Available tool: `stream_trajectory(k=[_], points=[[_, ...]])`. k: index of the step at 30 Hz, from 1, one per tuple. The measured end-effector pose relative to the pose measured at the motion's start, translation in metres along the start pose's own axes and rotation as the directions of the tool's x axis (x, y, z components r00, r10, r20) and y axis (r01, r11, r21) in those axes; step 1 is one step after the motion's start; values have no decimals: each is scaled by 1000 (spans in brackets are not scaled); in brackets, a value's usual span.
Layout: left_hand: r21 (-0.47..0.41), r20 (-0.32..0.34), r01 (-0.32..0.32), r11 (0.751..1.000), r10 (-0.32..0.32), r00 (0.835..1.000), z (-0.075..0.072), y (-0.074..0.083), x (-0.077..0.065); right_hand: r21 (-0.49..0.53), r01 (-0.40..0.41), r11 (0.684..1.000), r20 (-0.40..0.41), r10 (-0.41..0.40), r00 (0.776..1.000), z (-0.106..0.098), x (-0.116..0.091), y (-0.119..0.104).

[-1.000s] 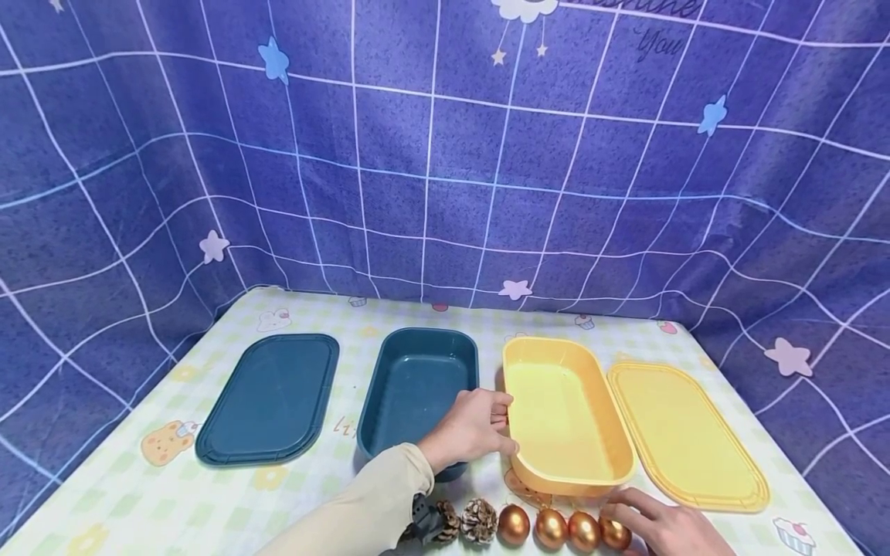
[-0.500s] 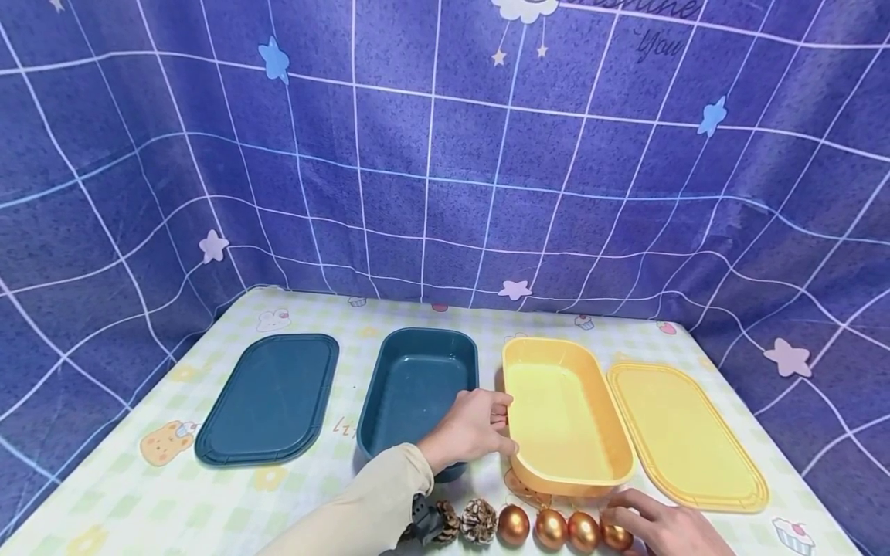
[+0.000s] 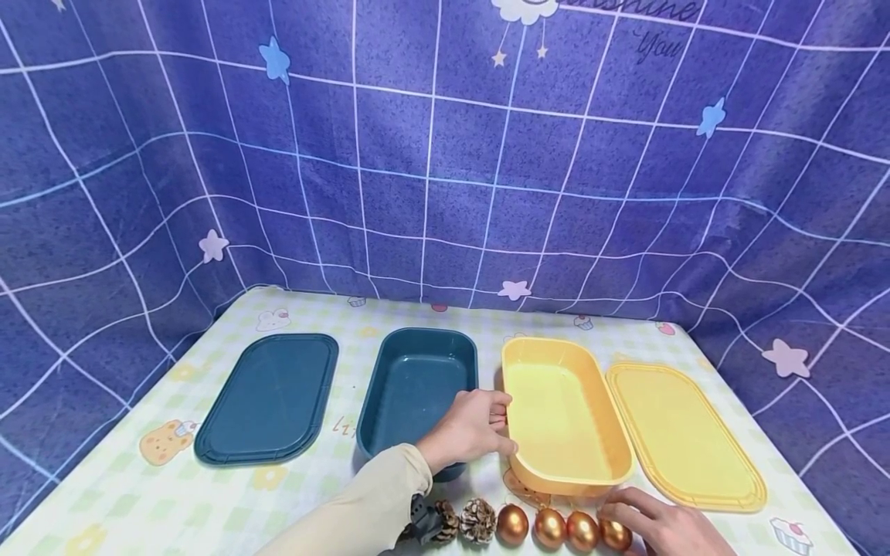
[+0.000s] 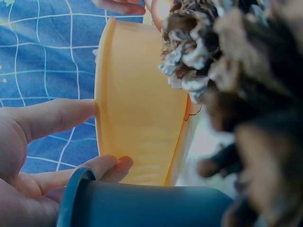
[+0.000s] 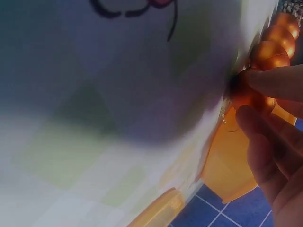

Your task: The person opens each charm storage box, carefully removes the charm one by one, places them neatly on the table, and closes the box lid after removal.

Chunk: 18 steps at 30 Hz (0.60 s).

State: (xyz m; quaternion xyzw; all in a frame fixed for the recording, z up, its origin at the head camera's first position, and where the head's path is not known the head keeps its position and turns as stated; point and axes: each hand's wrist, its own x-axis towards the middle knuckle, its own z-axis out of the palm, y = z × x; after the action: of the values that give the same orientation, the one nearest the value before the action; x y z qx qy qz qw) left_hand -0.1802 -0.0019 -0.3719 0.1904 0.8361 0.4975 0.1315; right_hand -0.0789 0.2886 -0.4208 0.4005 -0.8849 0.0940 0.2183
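Note:
My left hand (image 3: 469, 425) reaches over the near right part of a dark teal plastic box (image 3: 417, 386). Its fingertips and thumb touch the left rim and side of an empty yellow plastic box (image 3: 566, 421); the left wrist view shows the fingertips (image 4: 102, 165) against the yellow wall. My right hand (image 3: 667, 527) pinches a shiny copper Christmas ball (image 5: 260, 104) between thumb and fingers at the right end of a row. Other copper balls (image 3: 549, 528) lie to its left, close by the yellow box's near end. Pine cones (image 3: 478, 521) continue the row leftward, partly behind the left sleeve.
A teal lid (image 3: 271, 398) lies flat at the left, and a yellow lid (image 3: 688, 436) at the right beside the yellow box. Everything rests on a checked, patterned tablecloth (image 3: 118, 494). A blue gridded curtain (image 3: 445, 154) hangs behind and around the table.

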Motion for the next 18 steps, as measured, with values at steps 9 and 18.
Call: stream_trajectory(k=[9,18], points=[[25,-10,-6,1000,6,1000,1,-1,-1,-8,55,998,-5,-55,998,-6,4,1],[155,-55,-59,986,68,996,-3,2,-5,-1,84,996,-108,-84,991,-26,25,-10]])
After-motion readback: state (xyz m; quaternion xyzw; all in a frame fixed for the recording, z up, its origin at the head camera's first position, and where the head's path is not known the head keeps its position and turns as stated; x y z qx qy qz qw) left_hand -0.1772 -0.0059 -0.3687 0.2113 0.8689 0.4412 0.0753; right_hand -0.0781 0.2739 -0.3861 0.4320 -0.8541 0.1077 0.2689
